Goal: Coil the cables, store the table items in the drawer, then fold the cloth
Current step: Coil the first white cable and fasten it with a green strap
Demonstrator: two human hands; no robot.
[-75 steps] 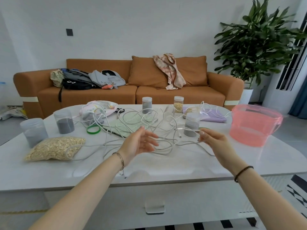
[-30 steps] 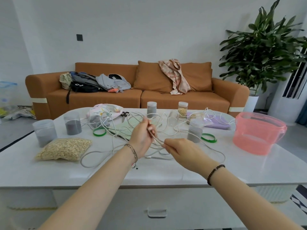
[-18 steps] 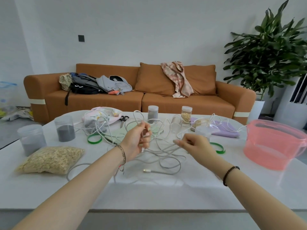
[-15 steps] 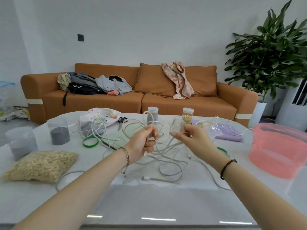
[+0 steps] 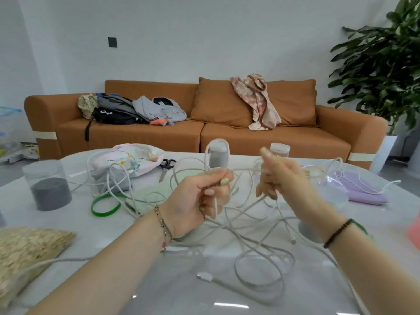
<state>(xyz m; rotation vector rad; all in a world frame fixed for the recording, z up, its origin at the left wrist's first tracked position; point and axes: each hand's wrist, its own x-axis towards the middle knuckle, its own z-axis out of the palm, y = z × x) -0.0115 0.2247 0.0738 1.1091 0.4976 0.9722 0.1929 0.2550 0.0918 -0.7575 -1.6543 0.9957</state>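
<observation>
Gripping the thin white tangled cable (image 5: 229, 228), our left hand (image 5: 200, 201) curls its fingers round a small loop that stands up at twelve o'clock above the fist. Our right hand (image 5: 284, 180), at three o'clock from it, pinches another strand of the same cable, and one strand runs across between the two. The rest sprawls over the glossy white table (image 5: 159, 292), its plug end at six o'clock. A flat green ring (image 5: 105, 204) lies at nine o'clock, and a lilac cloth (image 5: 363, 192) at three o'clock.
</observation>
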